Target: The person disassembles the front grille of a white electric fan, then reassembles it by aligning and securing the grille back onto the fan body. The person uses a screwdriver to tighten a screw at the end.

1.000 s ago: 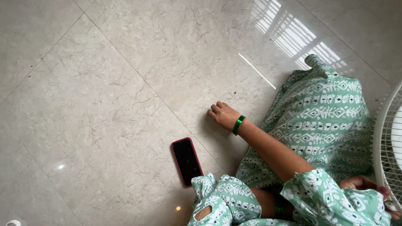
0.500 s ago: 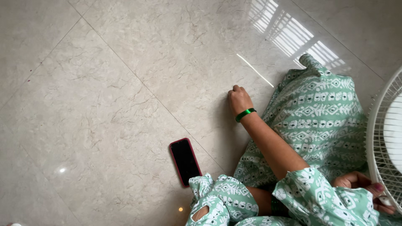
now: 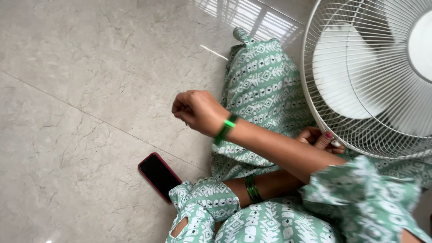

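Observation:
My right hand, with a green band at the wrist, hangs above the floor in a loose fist. Whether it encloses something small is hidden. Its forearm crosses over my left arm, which wears green bangles. My left hand reaches under it to the lower rim of a white fan guard, with its fingers curled on the wire edge. White blades show behind the grille. A dark phone in a red case lies flat on the floor below my right hand.
Grey marble floor tiles fill the left side, with a bright window reflection at the top. My lap and legs in green patterned cloth take up the lower right. The fan stands close at the upper right.
My right hand has lifted off the floor and closed into a fist. The view has swung right, bringing the fan far more into sight. My left hand stays at the guard's rim.

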